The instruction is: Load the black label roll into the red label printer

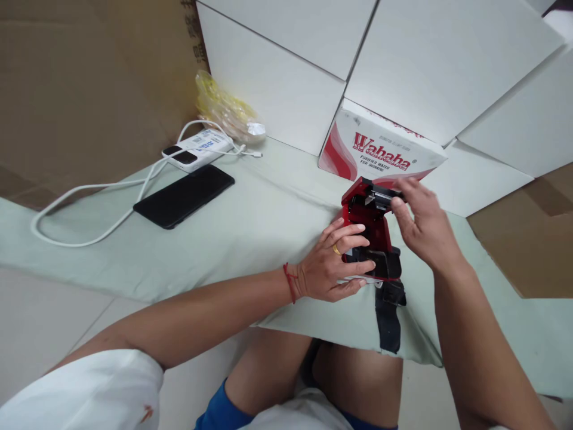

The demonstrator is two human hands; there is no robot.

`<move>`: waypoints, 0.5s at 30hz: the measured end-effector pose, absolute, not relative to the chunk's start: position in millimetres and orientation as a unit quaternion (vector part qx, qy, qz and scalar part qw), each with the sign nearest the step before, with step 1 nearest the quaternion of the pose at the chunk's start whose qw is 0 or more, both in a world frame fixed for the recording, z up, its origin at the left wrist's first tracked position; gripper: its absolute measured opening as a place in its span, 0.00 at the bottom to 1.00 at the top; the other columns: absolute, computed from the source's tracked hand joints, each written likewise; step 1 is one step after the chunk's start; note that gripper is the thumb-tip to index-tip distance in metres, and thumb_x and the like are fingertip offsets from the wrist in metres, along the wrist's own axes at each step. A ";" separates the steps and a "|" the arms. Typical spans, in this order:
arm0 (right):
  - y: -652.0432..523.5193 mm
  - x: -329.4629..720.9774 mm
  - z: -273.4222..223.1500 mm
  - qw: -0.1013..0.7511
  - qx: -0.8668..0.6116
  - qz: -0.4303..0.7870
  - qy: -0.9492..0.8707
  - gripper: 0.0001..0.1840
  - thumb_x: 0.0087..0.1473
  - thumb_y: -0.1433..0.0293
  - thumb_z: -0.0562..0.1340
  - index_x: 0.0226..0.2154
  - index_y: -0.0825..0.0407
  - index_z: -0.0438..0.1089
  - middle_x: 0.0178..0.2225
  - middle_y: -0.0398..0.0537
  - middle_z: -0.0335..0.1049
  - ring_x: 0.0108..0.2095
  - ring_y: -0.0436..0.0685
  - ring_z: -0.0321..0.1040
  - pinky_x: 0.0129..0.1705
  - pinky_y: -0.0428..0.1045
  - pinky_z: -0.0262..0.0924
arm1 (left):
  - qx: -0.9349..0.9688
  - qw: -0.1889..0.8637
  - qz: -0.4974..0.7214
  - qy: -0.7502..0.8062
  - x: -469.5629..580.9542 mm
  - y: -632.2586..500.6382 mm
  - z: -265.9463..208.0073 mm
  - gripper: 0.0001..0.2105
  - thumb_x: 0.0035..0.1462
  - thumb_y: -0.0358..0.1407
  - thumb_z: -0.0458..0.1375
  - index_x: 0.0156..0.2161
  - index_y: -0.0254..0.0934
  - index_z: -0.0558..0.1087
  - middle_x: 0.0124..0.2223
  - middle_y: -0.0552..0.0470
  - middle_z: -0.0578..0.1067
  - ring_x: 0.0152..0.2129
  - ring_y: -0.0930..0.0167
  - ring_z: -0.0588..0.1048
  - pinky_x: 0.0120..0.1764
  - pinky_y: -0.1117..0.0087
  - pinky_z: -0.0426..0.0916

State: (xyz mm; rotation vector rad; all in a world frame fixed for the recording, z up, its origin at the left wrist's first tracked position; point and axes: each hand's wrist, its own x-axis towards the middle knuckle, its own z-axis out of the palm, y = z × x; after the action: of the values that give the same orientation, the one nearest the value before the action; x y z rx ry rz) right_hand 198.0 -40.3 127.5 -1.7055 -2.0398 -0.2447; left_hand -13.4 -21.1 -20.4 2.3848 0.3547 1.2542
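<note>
On the green cloth, a red device with a black strap is steadied by the left hand, fingers curled around it, while its top is pinched by the right hand, before a Wahaha box, with a phone and charger farther left.

Place: a makeshift packing or storage corner, seemingly in a home or small stockroom.
Boxes: plain white cartons are stacked along the back; a Wahaha water carton is wedged among them.
Walling: brown cardboard sheets are propped behind.
Work surface: a low tabletop is covered with pale green cloth.
Floor: light tiles are seen below.
Personal items: a power strip and a phone are laid out.
</note>
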 end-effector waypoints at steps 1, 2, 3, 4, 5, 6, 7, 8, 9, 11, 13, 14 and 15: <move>-40.5 198.1 124.2 0.227 -0.617 -0.077 -0.750 0.28 0.73 0.54 0.52 0.63 0.51 0.73 0.63 0.60 0.74 0.67 0.69 0.65 0.69 0.67 0.59 | 0.858 0.201 0.456 0.125 -13.4 -20.9 -21.3 0.16 0.58 0.46 0.64 0.52 0.54 0.81 0.61 0.48 0.76 0.69 0.52 0.66 0.75 0.39 0.45; -43.6 197.1 121.5 0.227 -0.613 -0.068 -0.754 0.27 0.74 0.55 0.51 0.61 0.51 0.75 0.60 0.60 0.77 0.64 0.68 0.68 0.67 0.66 0.61 | 0.857 0.188 0.465 0.119 -13.5 -20.8 -22.0 0.17 0.58 0.46 0.64 0.52 0.54 0.81 0.61 0.48 0.76 0.69 0.52 0.66 0.75 0.39 0.46; -49.3 195.4 119.2 0.230 -0.609 -0.063 -0.756 0.26 0.74 0.56 0.51 0.57 0.50 0.77 0.56 0.58 0.79 0.60 0.67 0.72 0.64 0.65 0.64 | 0.856 0.170 0.476 0.112 -13.6 -20.7 -22.6 0.17 0.58 0.46 0.64 0.52 0.54 0.81 0.61 0.48 0.76 0.69 0.53 0.66 0.75 0.40 0.46; -57.0 193.3 117.0 0.234 -0.606 -0.058 -0.758 0.25 0.75 0.57 0.51 0.54 0.49 0.79 0.53 0.57 0.81 0.56 0.65 0.74 0.61 0.63 0.66 | 0.854 0.152 0.486 0.106 -13.9 -20.8 -23.0 0.17 0.58 0.47 0.64 0.53 0.53 0.81 0.61 0.48 0.76 0.69 0.53 0.66 0.75 0.41 0.47; -65.8 191.3 114.6 0.236 -0.602 -0.051 -0.761 0.24 0.75 0.57 0.51 0.51 0.48 0.81 0.49 0.56 0.81 0.52 0.64 0.75 0.58 0.62 0.68 | 0.853 0.134 0.493 0.102 -14.2 -21.0 -22.9 0.17 0.59 0.47 0.64 0.53 0.53 0.80 0.61 0.48 0.75 0.69 0.53 0.66 0.75 0.42 0.47; -74.7 189.5 111.5 0.237 -0.596 -0.041 -0.766 0.24 0.75 0.58 0.52 0.49 0.48 0.82 0.47 0.55 0.81 0.49 0.63 0.75 0.55 0.60 0.69 | 0.852 0.120 0.500 0.100 -14.7 -21.3 -22.5 0.18 0.60 0.47 0.63 0.54 0.53 0.79 0.62 0.48 0.75 0.69 0.53 0.66 0.75 0.42 0.48; -82.9 188.2 107.6 0.238 -0.588 -0.033 -0.772 0.23 0.75 0.59 0.53 0.48 0.47 0.82 0.46 0.54 0.81 0.47 0.62 0.75 0.52 0.59 0.70 | 0.849 0.109 0.508 0.101 -15.1 -21.7 -21.6 0.19 0.61 0.47 0.63 0.56 0.52 0.78 0.62 0.48 0.74 0.70 0.54 0.65 0.75 0.42 0.48; -89.7 187.5 103.0 0.242 -0.580 -0.027 -0.777 0.21 0.75 0.59 0.54 0.49 0.47 0.82 0.46 0.54 0.80 0.47 0.62 0.74 0.51 0.59 0.70 | 0.844 0.105 0.516 0.102 -15.6 -21.9 -20.3 0.20 0.62 0.47 0.62 0.58 0.51 0.76 0.63 0.47 0.74 0.70 0.54 0.65 0.75 0.42 0.49; -95.0 187.4 97.9 0.247 -0.574 -0.023 -0.781 0.20 0.74 0.60 0.55 0.49 0.48 0.82 0.46 0.54 0.80 0.46 0.62 0.74 0.50 0.59 0.70 | 0.837 0.109 0.527 0.104 -16.1 -21.8 -18.7 0.22 0.63 0.47 0.61 0.61 0.50 0.74 0.63 0.46 0.74 0.70 0.54 0.65 0.75 0.42 0.49; -101.2 188.0 87.8 0.261 -0.568 -0.018 -0.781 0.18 0.74 0.63 0.56 0.51 0.48 0.82 0.46 0.54 0.80 0.45 0.61 0.74 0.49 0.58 0.69 | 0.816 0.145 0.548 0.114 -16.9 -20.2 -15.2 0.25 0.65 0.47 0.58 0.66 0.46 0.68 0.63 0.43 0.73 0.70 0.54 0.65 0.75 0.43 0.48; -103.3 188.8 80.0 0.272 -0.571 -0.011 -0.775 0.18 0.74 0.64 0.57 0.51 0.47 0.82 0.44 0.53 0.80 0.44 0.61 0.73 0.49 0.58 0.69 | 0.785 0.213 0.563 0.147 -17.4 -16.3 -12.5 0.26 0.68 0.46 0.56 0.68 0.44 0.65 0.63 0.41 0.73 0.70 0.55 0.66 0.75 0.44 0.48; -103.4 189.0 77.3 0.275 -0.573 -0.008 -0.772 0.17 0.74 0.65 0.57 0.51 0.47 0.82 0.44 0.52 0.80 0.44 0.61 0.73 0.48 0.59 0.69 | 0.766 0.254 0.565 0.171 -17.6 -13.8 -11.7 0.25 0.69 0.46 0.55 0.68 0.44 0.64 0.65 0.41 0.72 0.70 0.55 0.66 0.74 0.44 0.50; -103.3 189.0 75.4 0.278 -0.575 -0.008 -0.770 0.17 0.74 0.65 0.57 0.51 0.46 0.82 0.44 0.52 0.80 0.44 0.61 0.73 0.48 0.59 0.69 | 0.745 0.297 0.564 0.196 -17.8 -10.9 -11.3 0.25 0.70 0.46 0.55 0.68 0.43 0.64 0.66 0.40 0.70 0.70 0.55 0.65 0.74 0.45 0.51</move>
State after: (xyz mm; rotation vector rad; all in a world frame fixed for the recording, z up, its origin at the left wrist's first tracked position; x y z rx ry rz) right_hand 189.0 -103.3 75.4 -1.5423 -2.0657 -0.0209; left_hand -17.8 -10.9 -11.3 1.9812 0.5214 1.5003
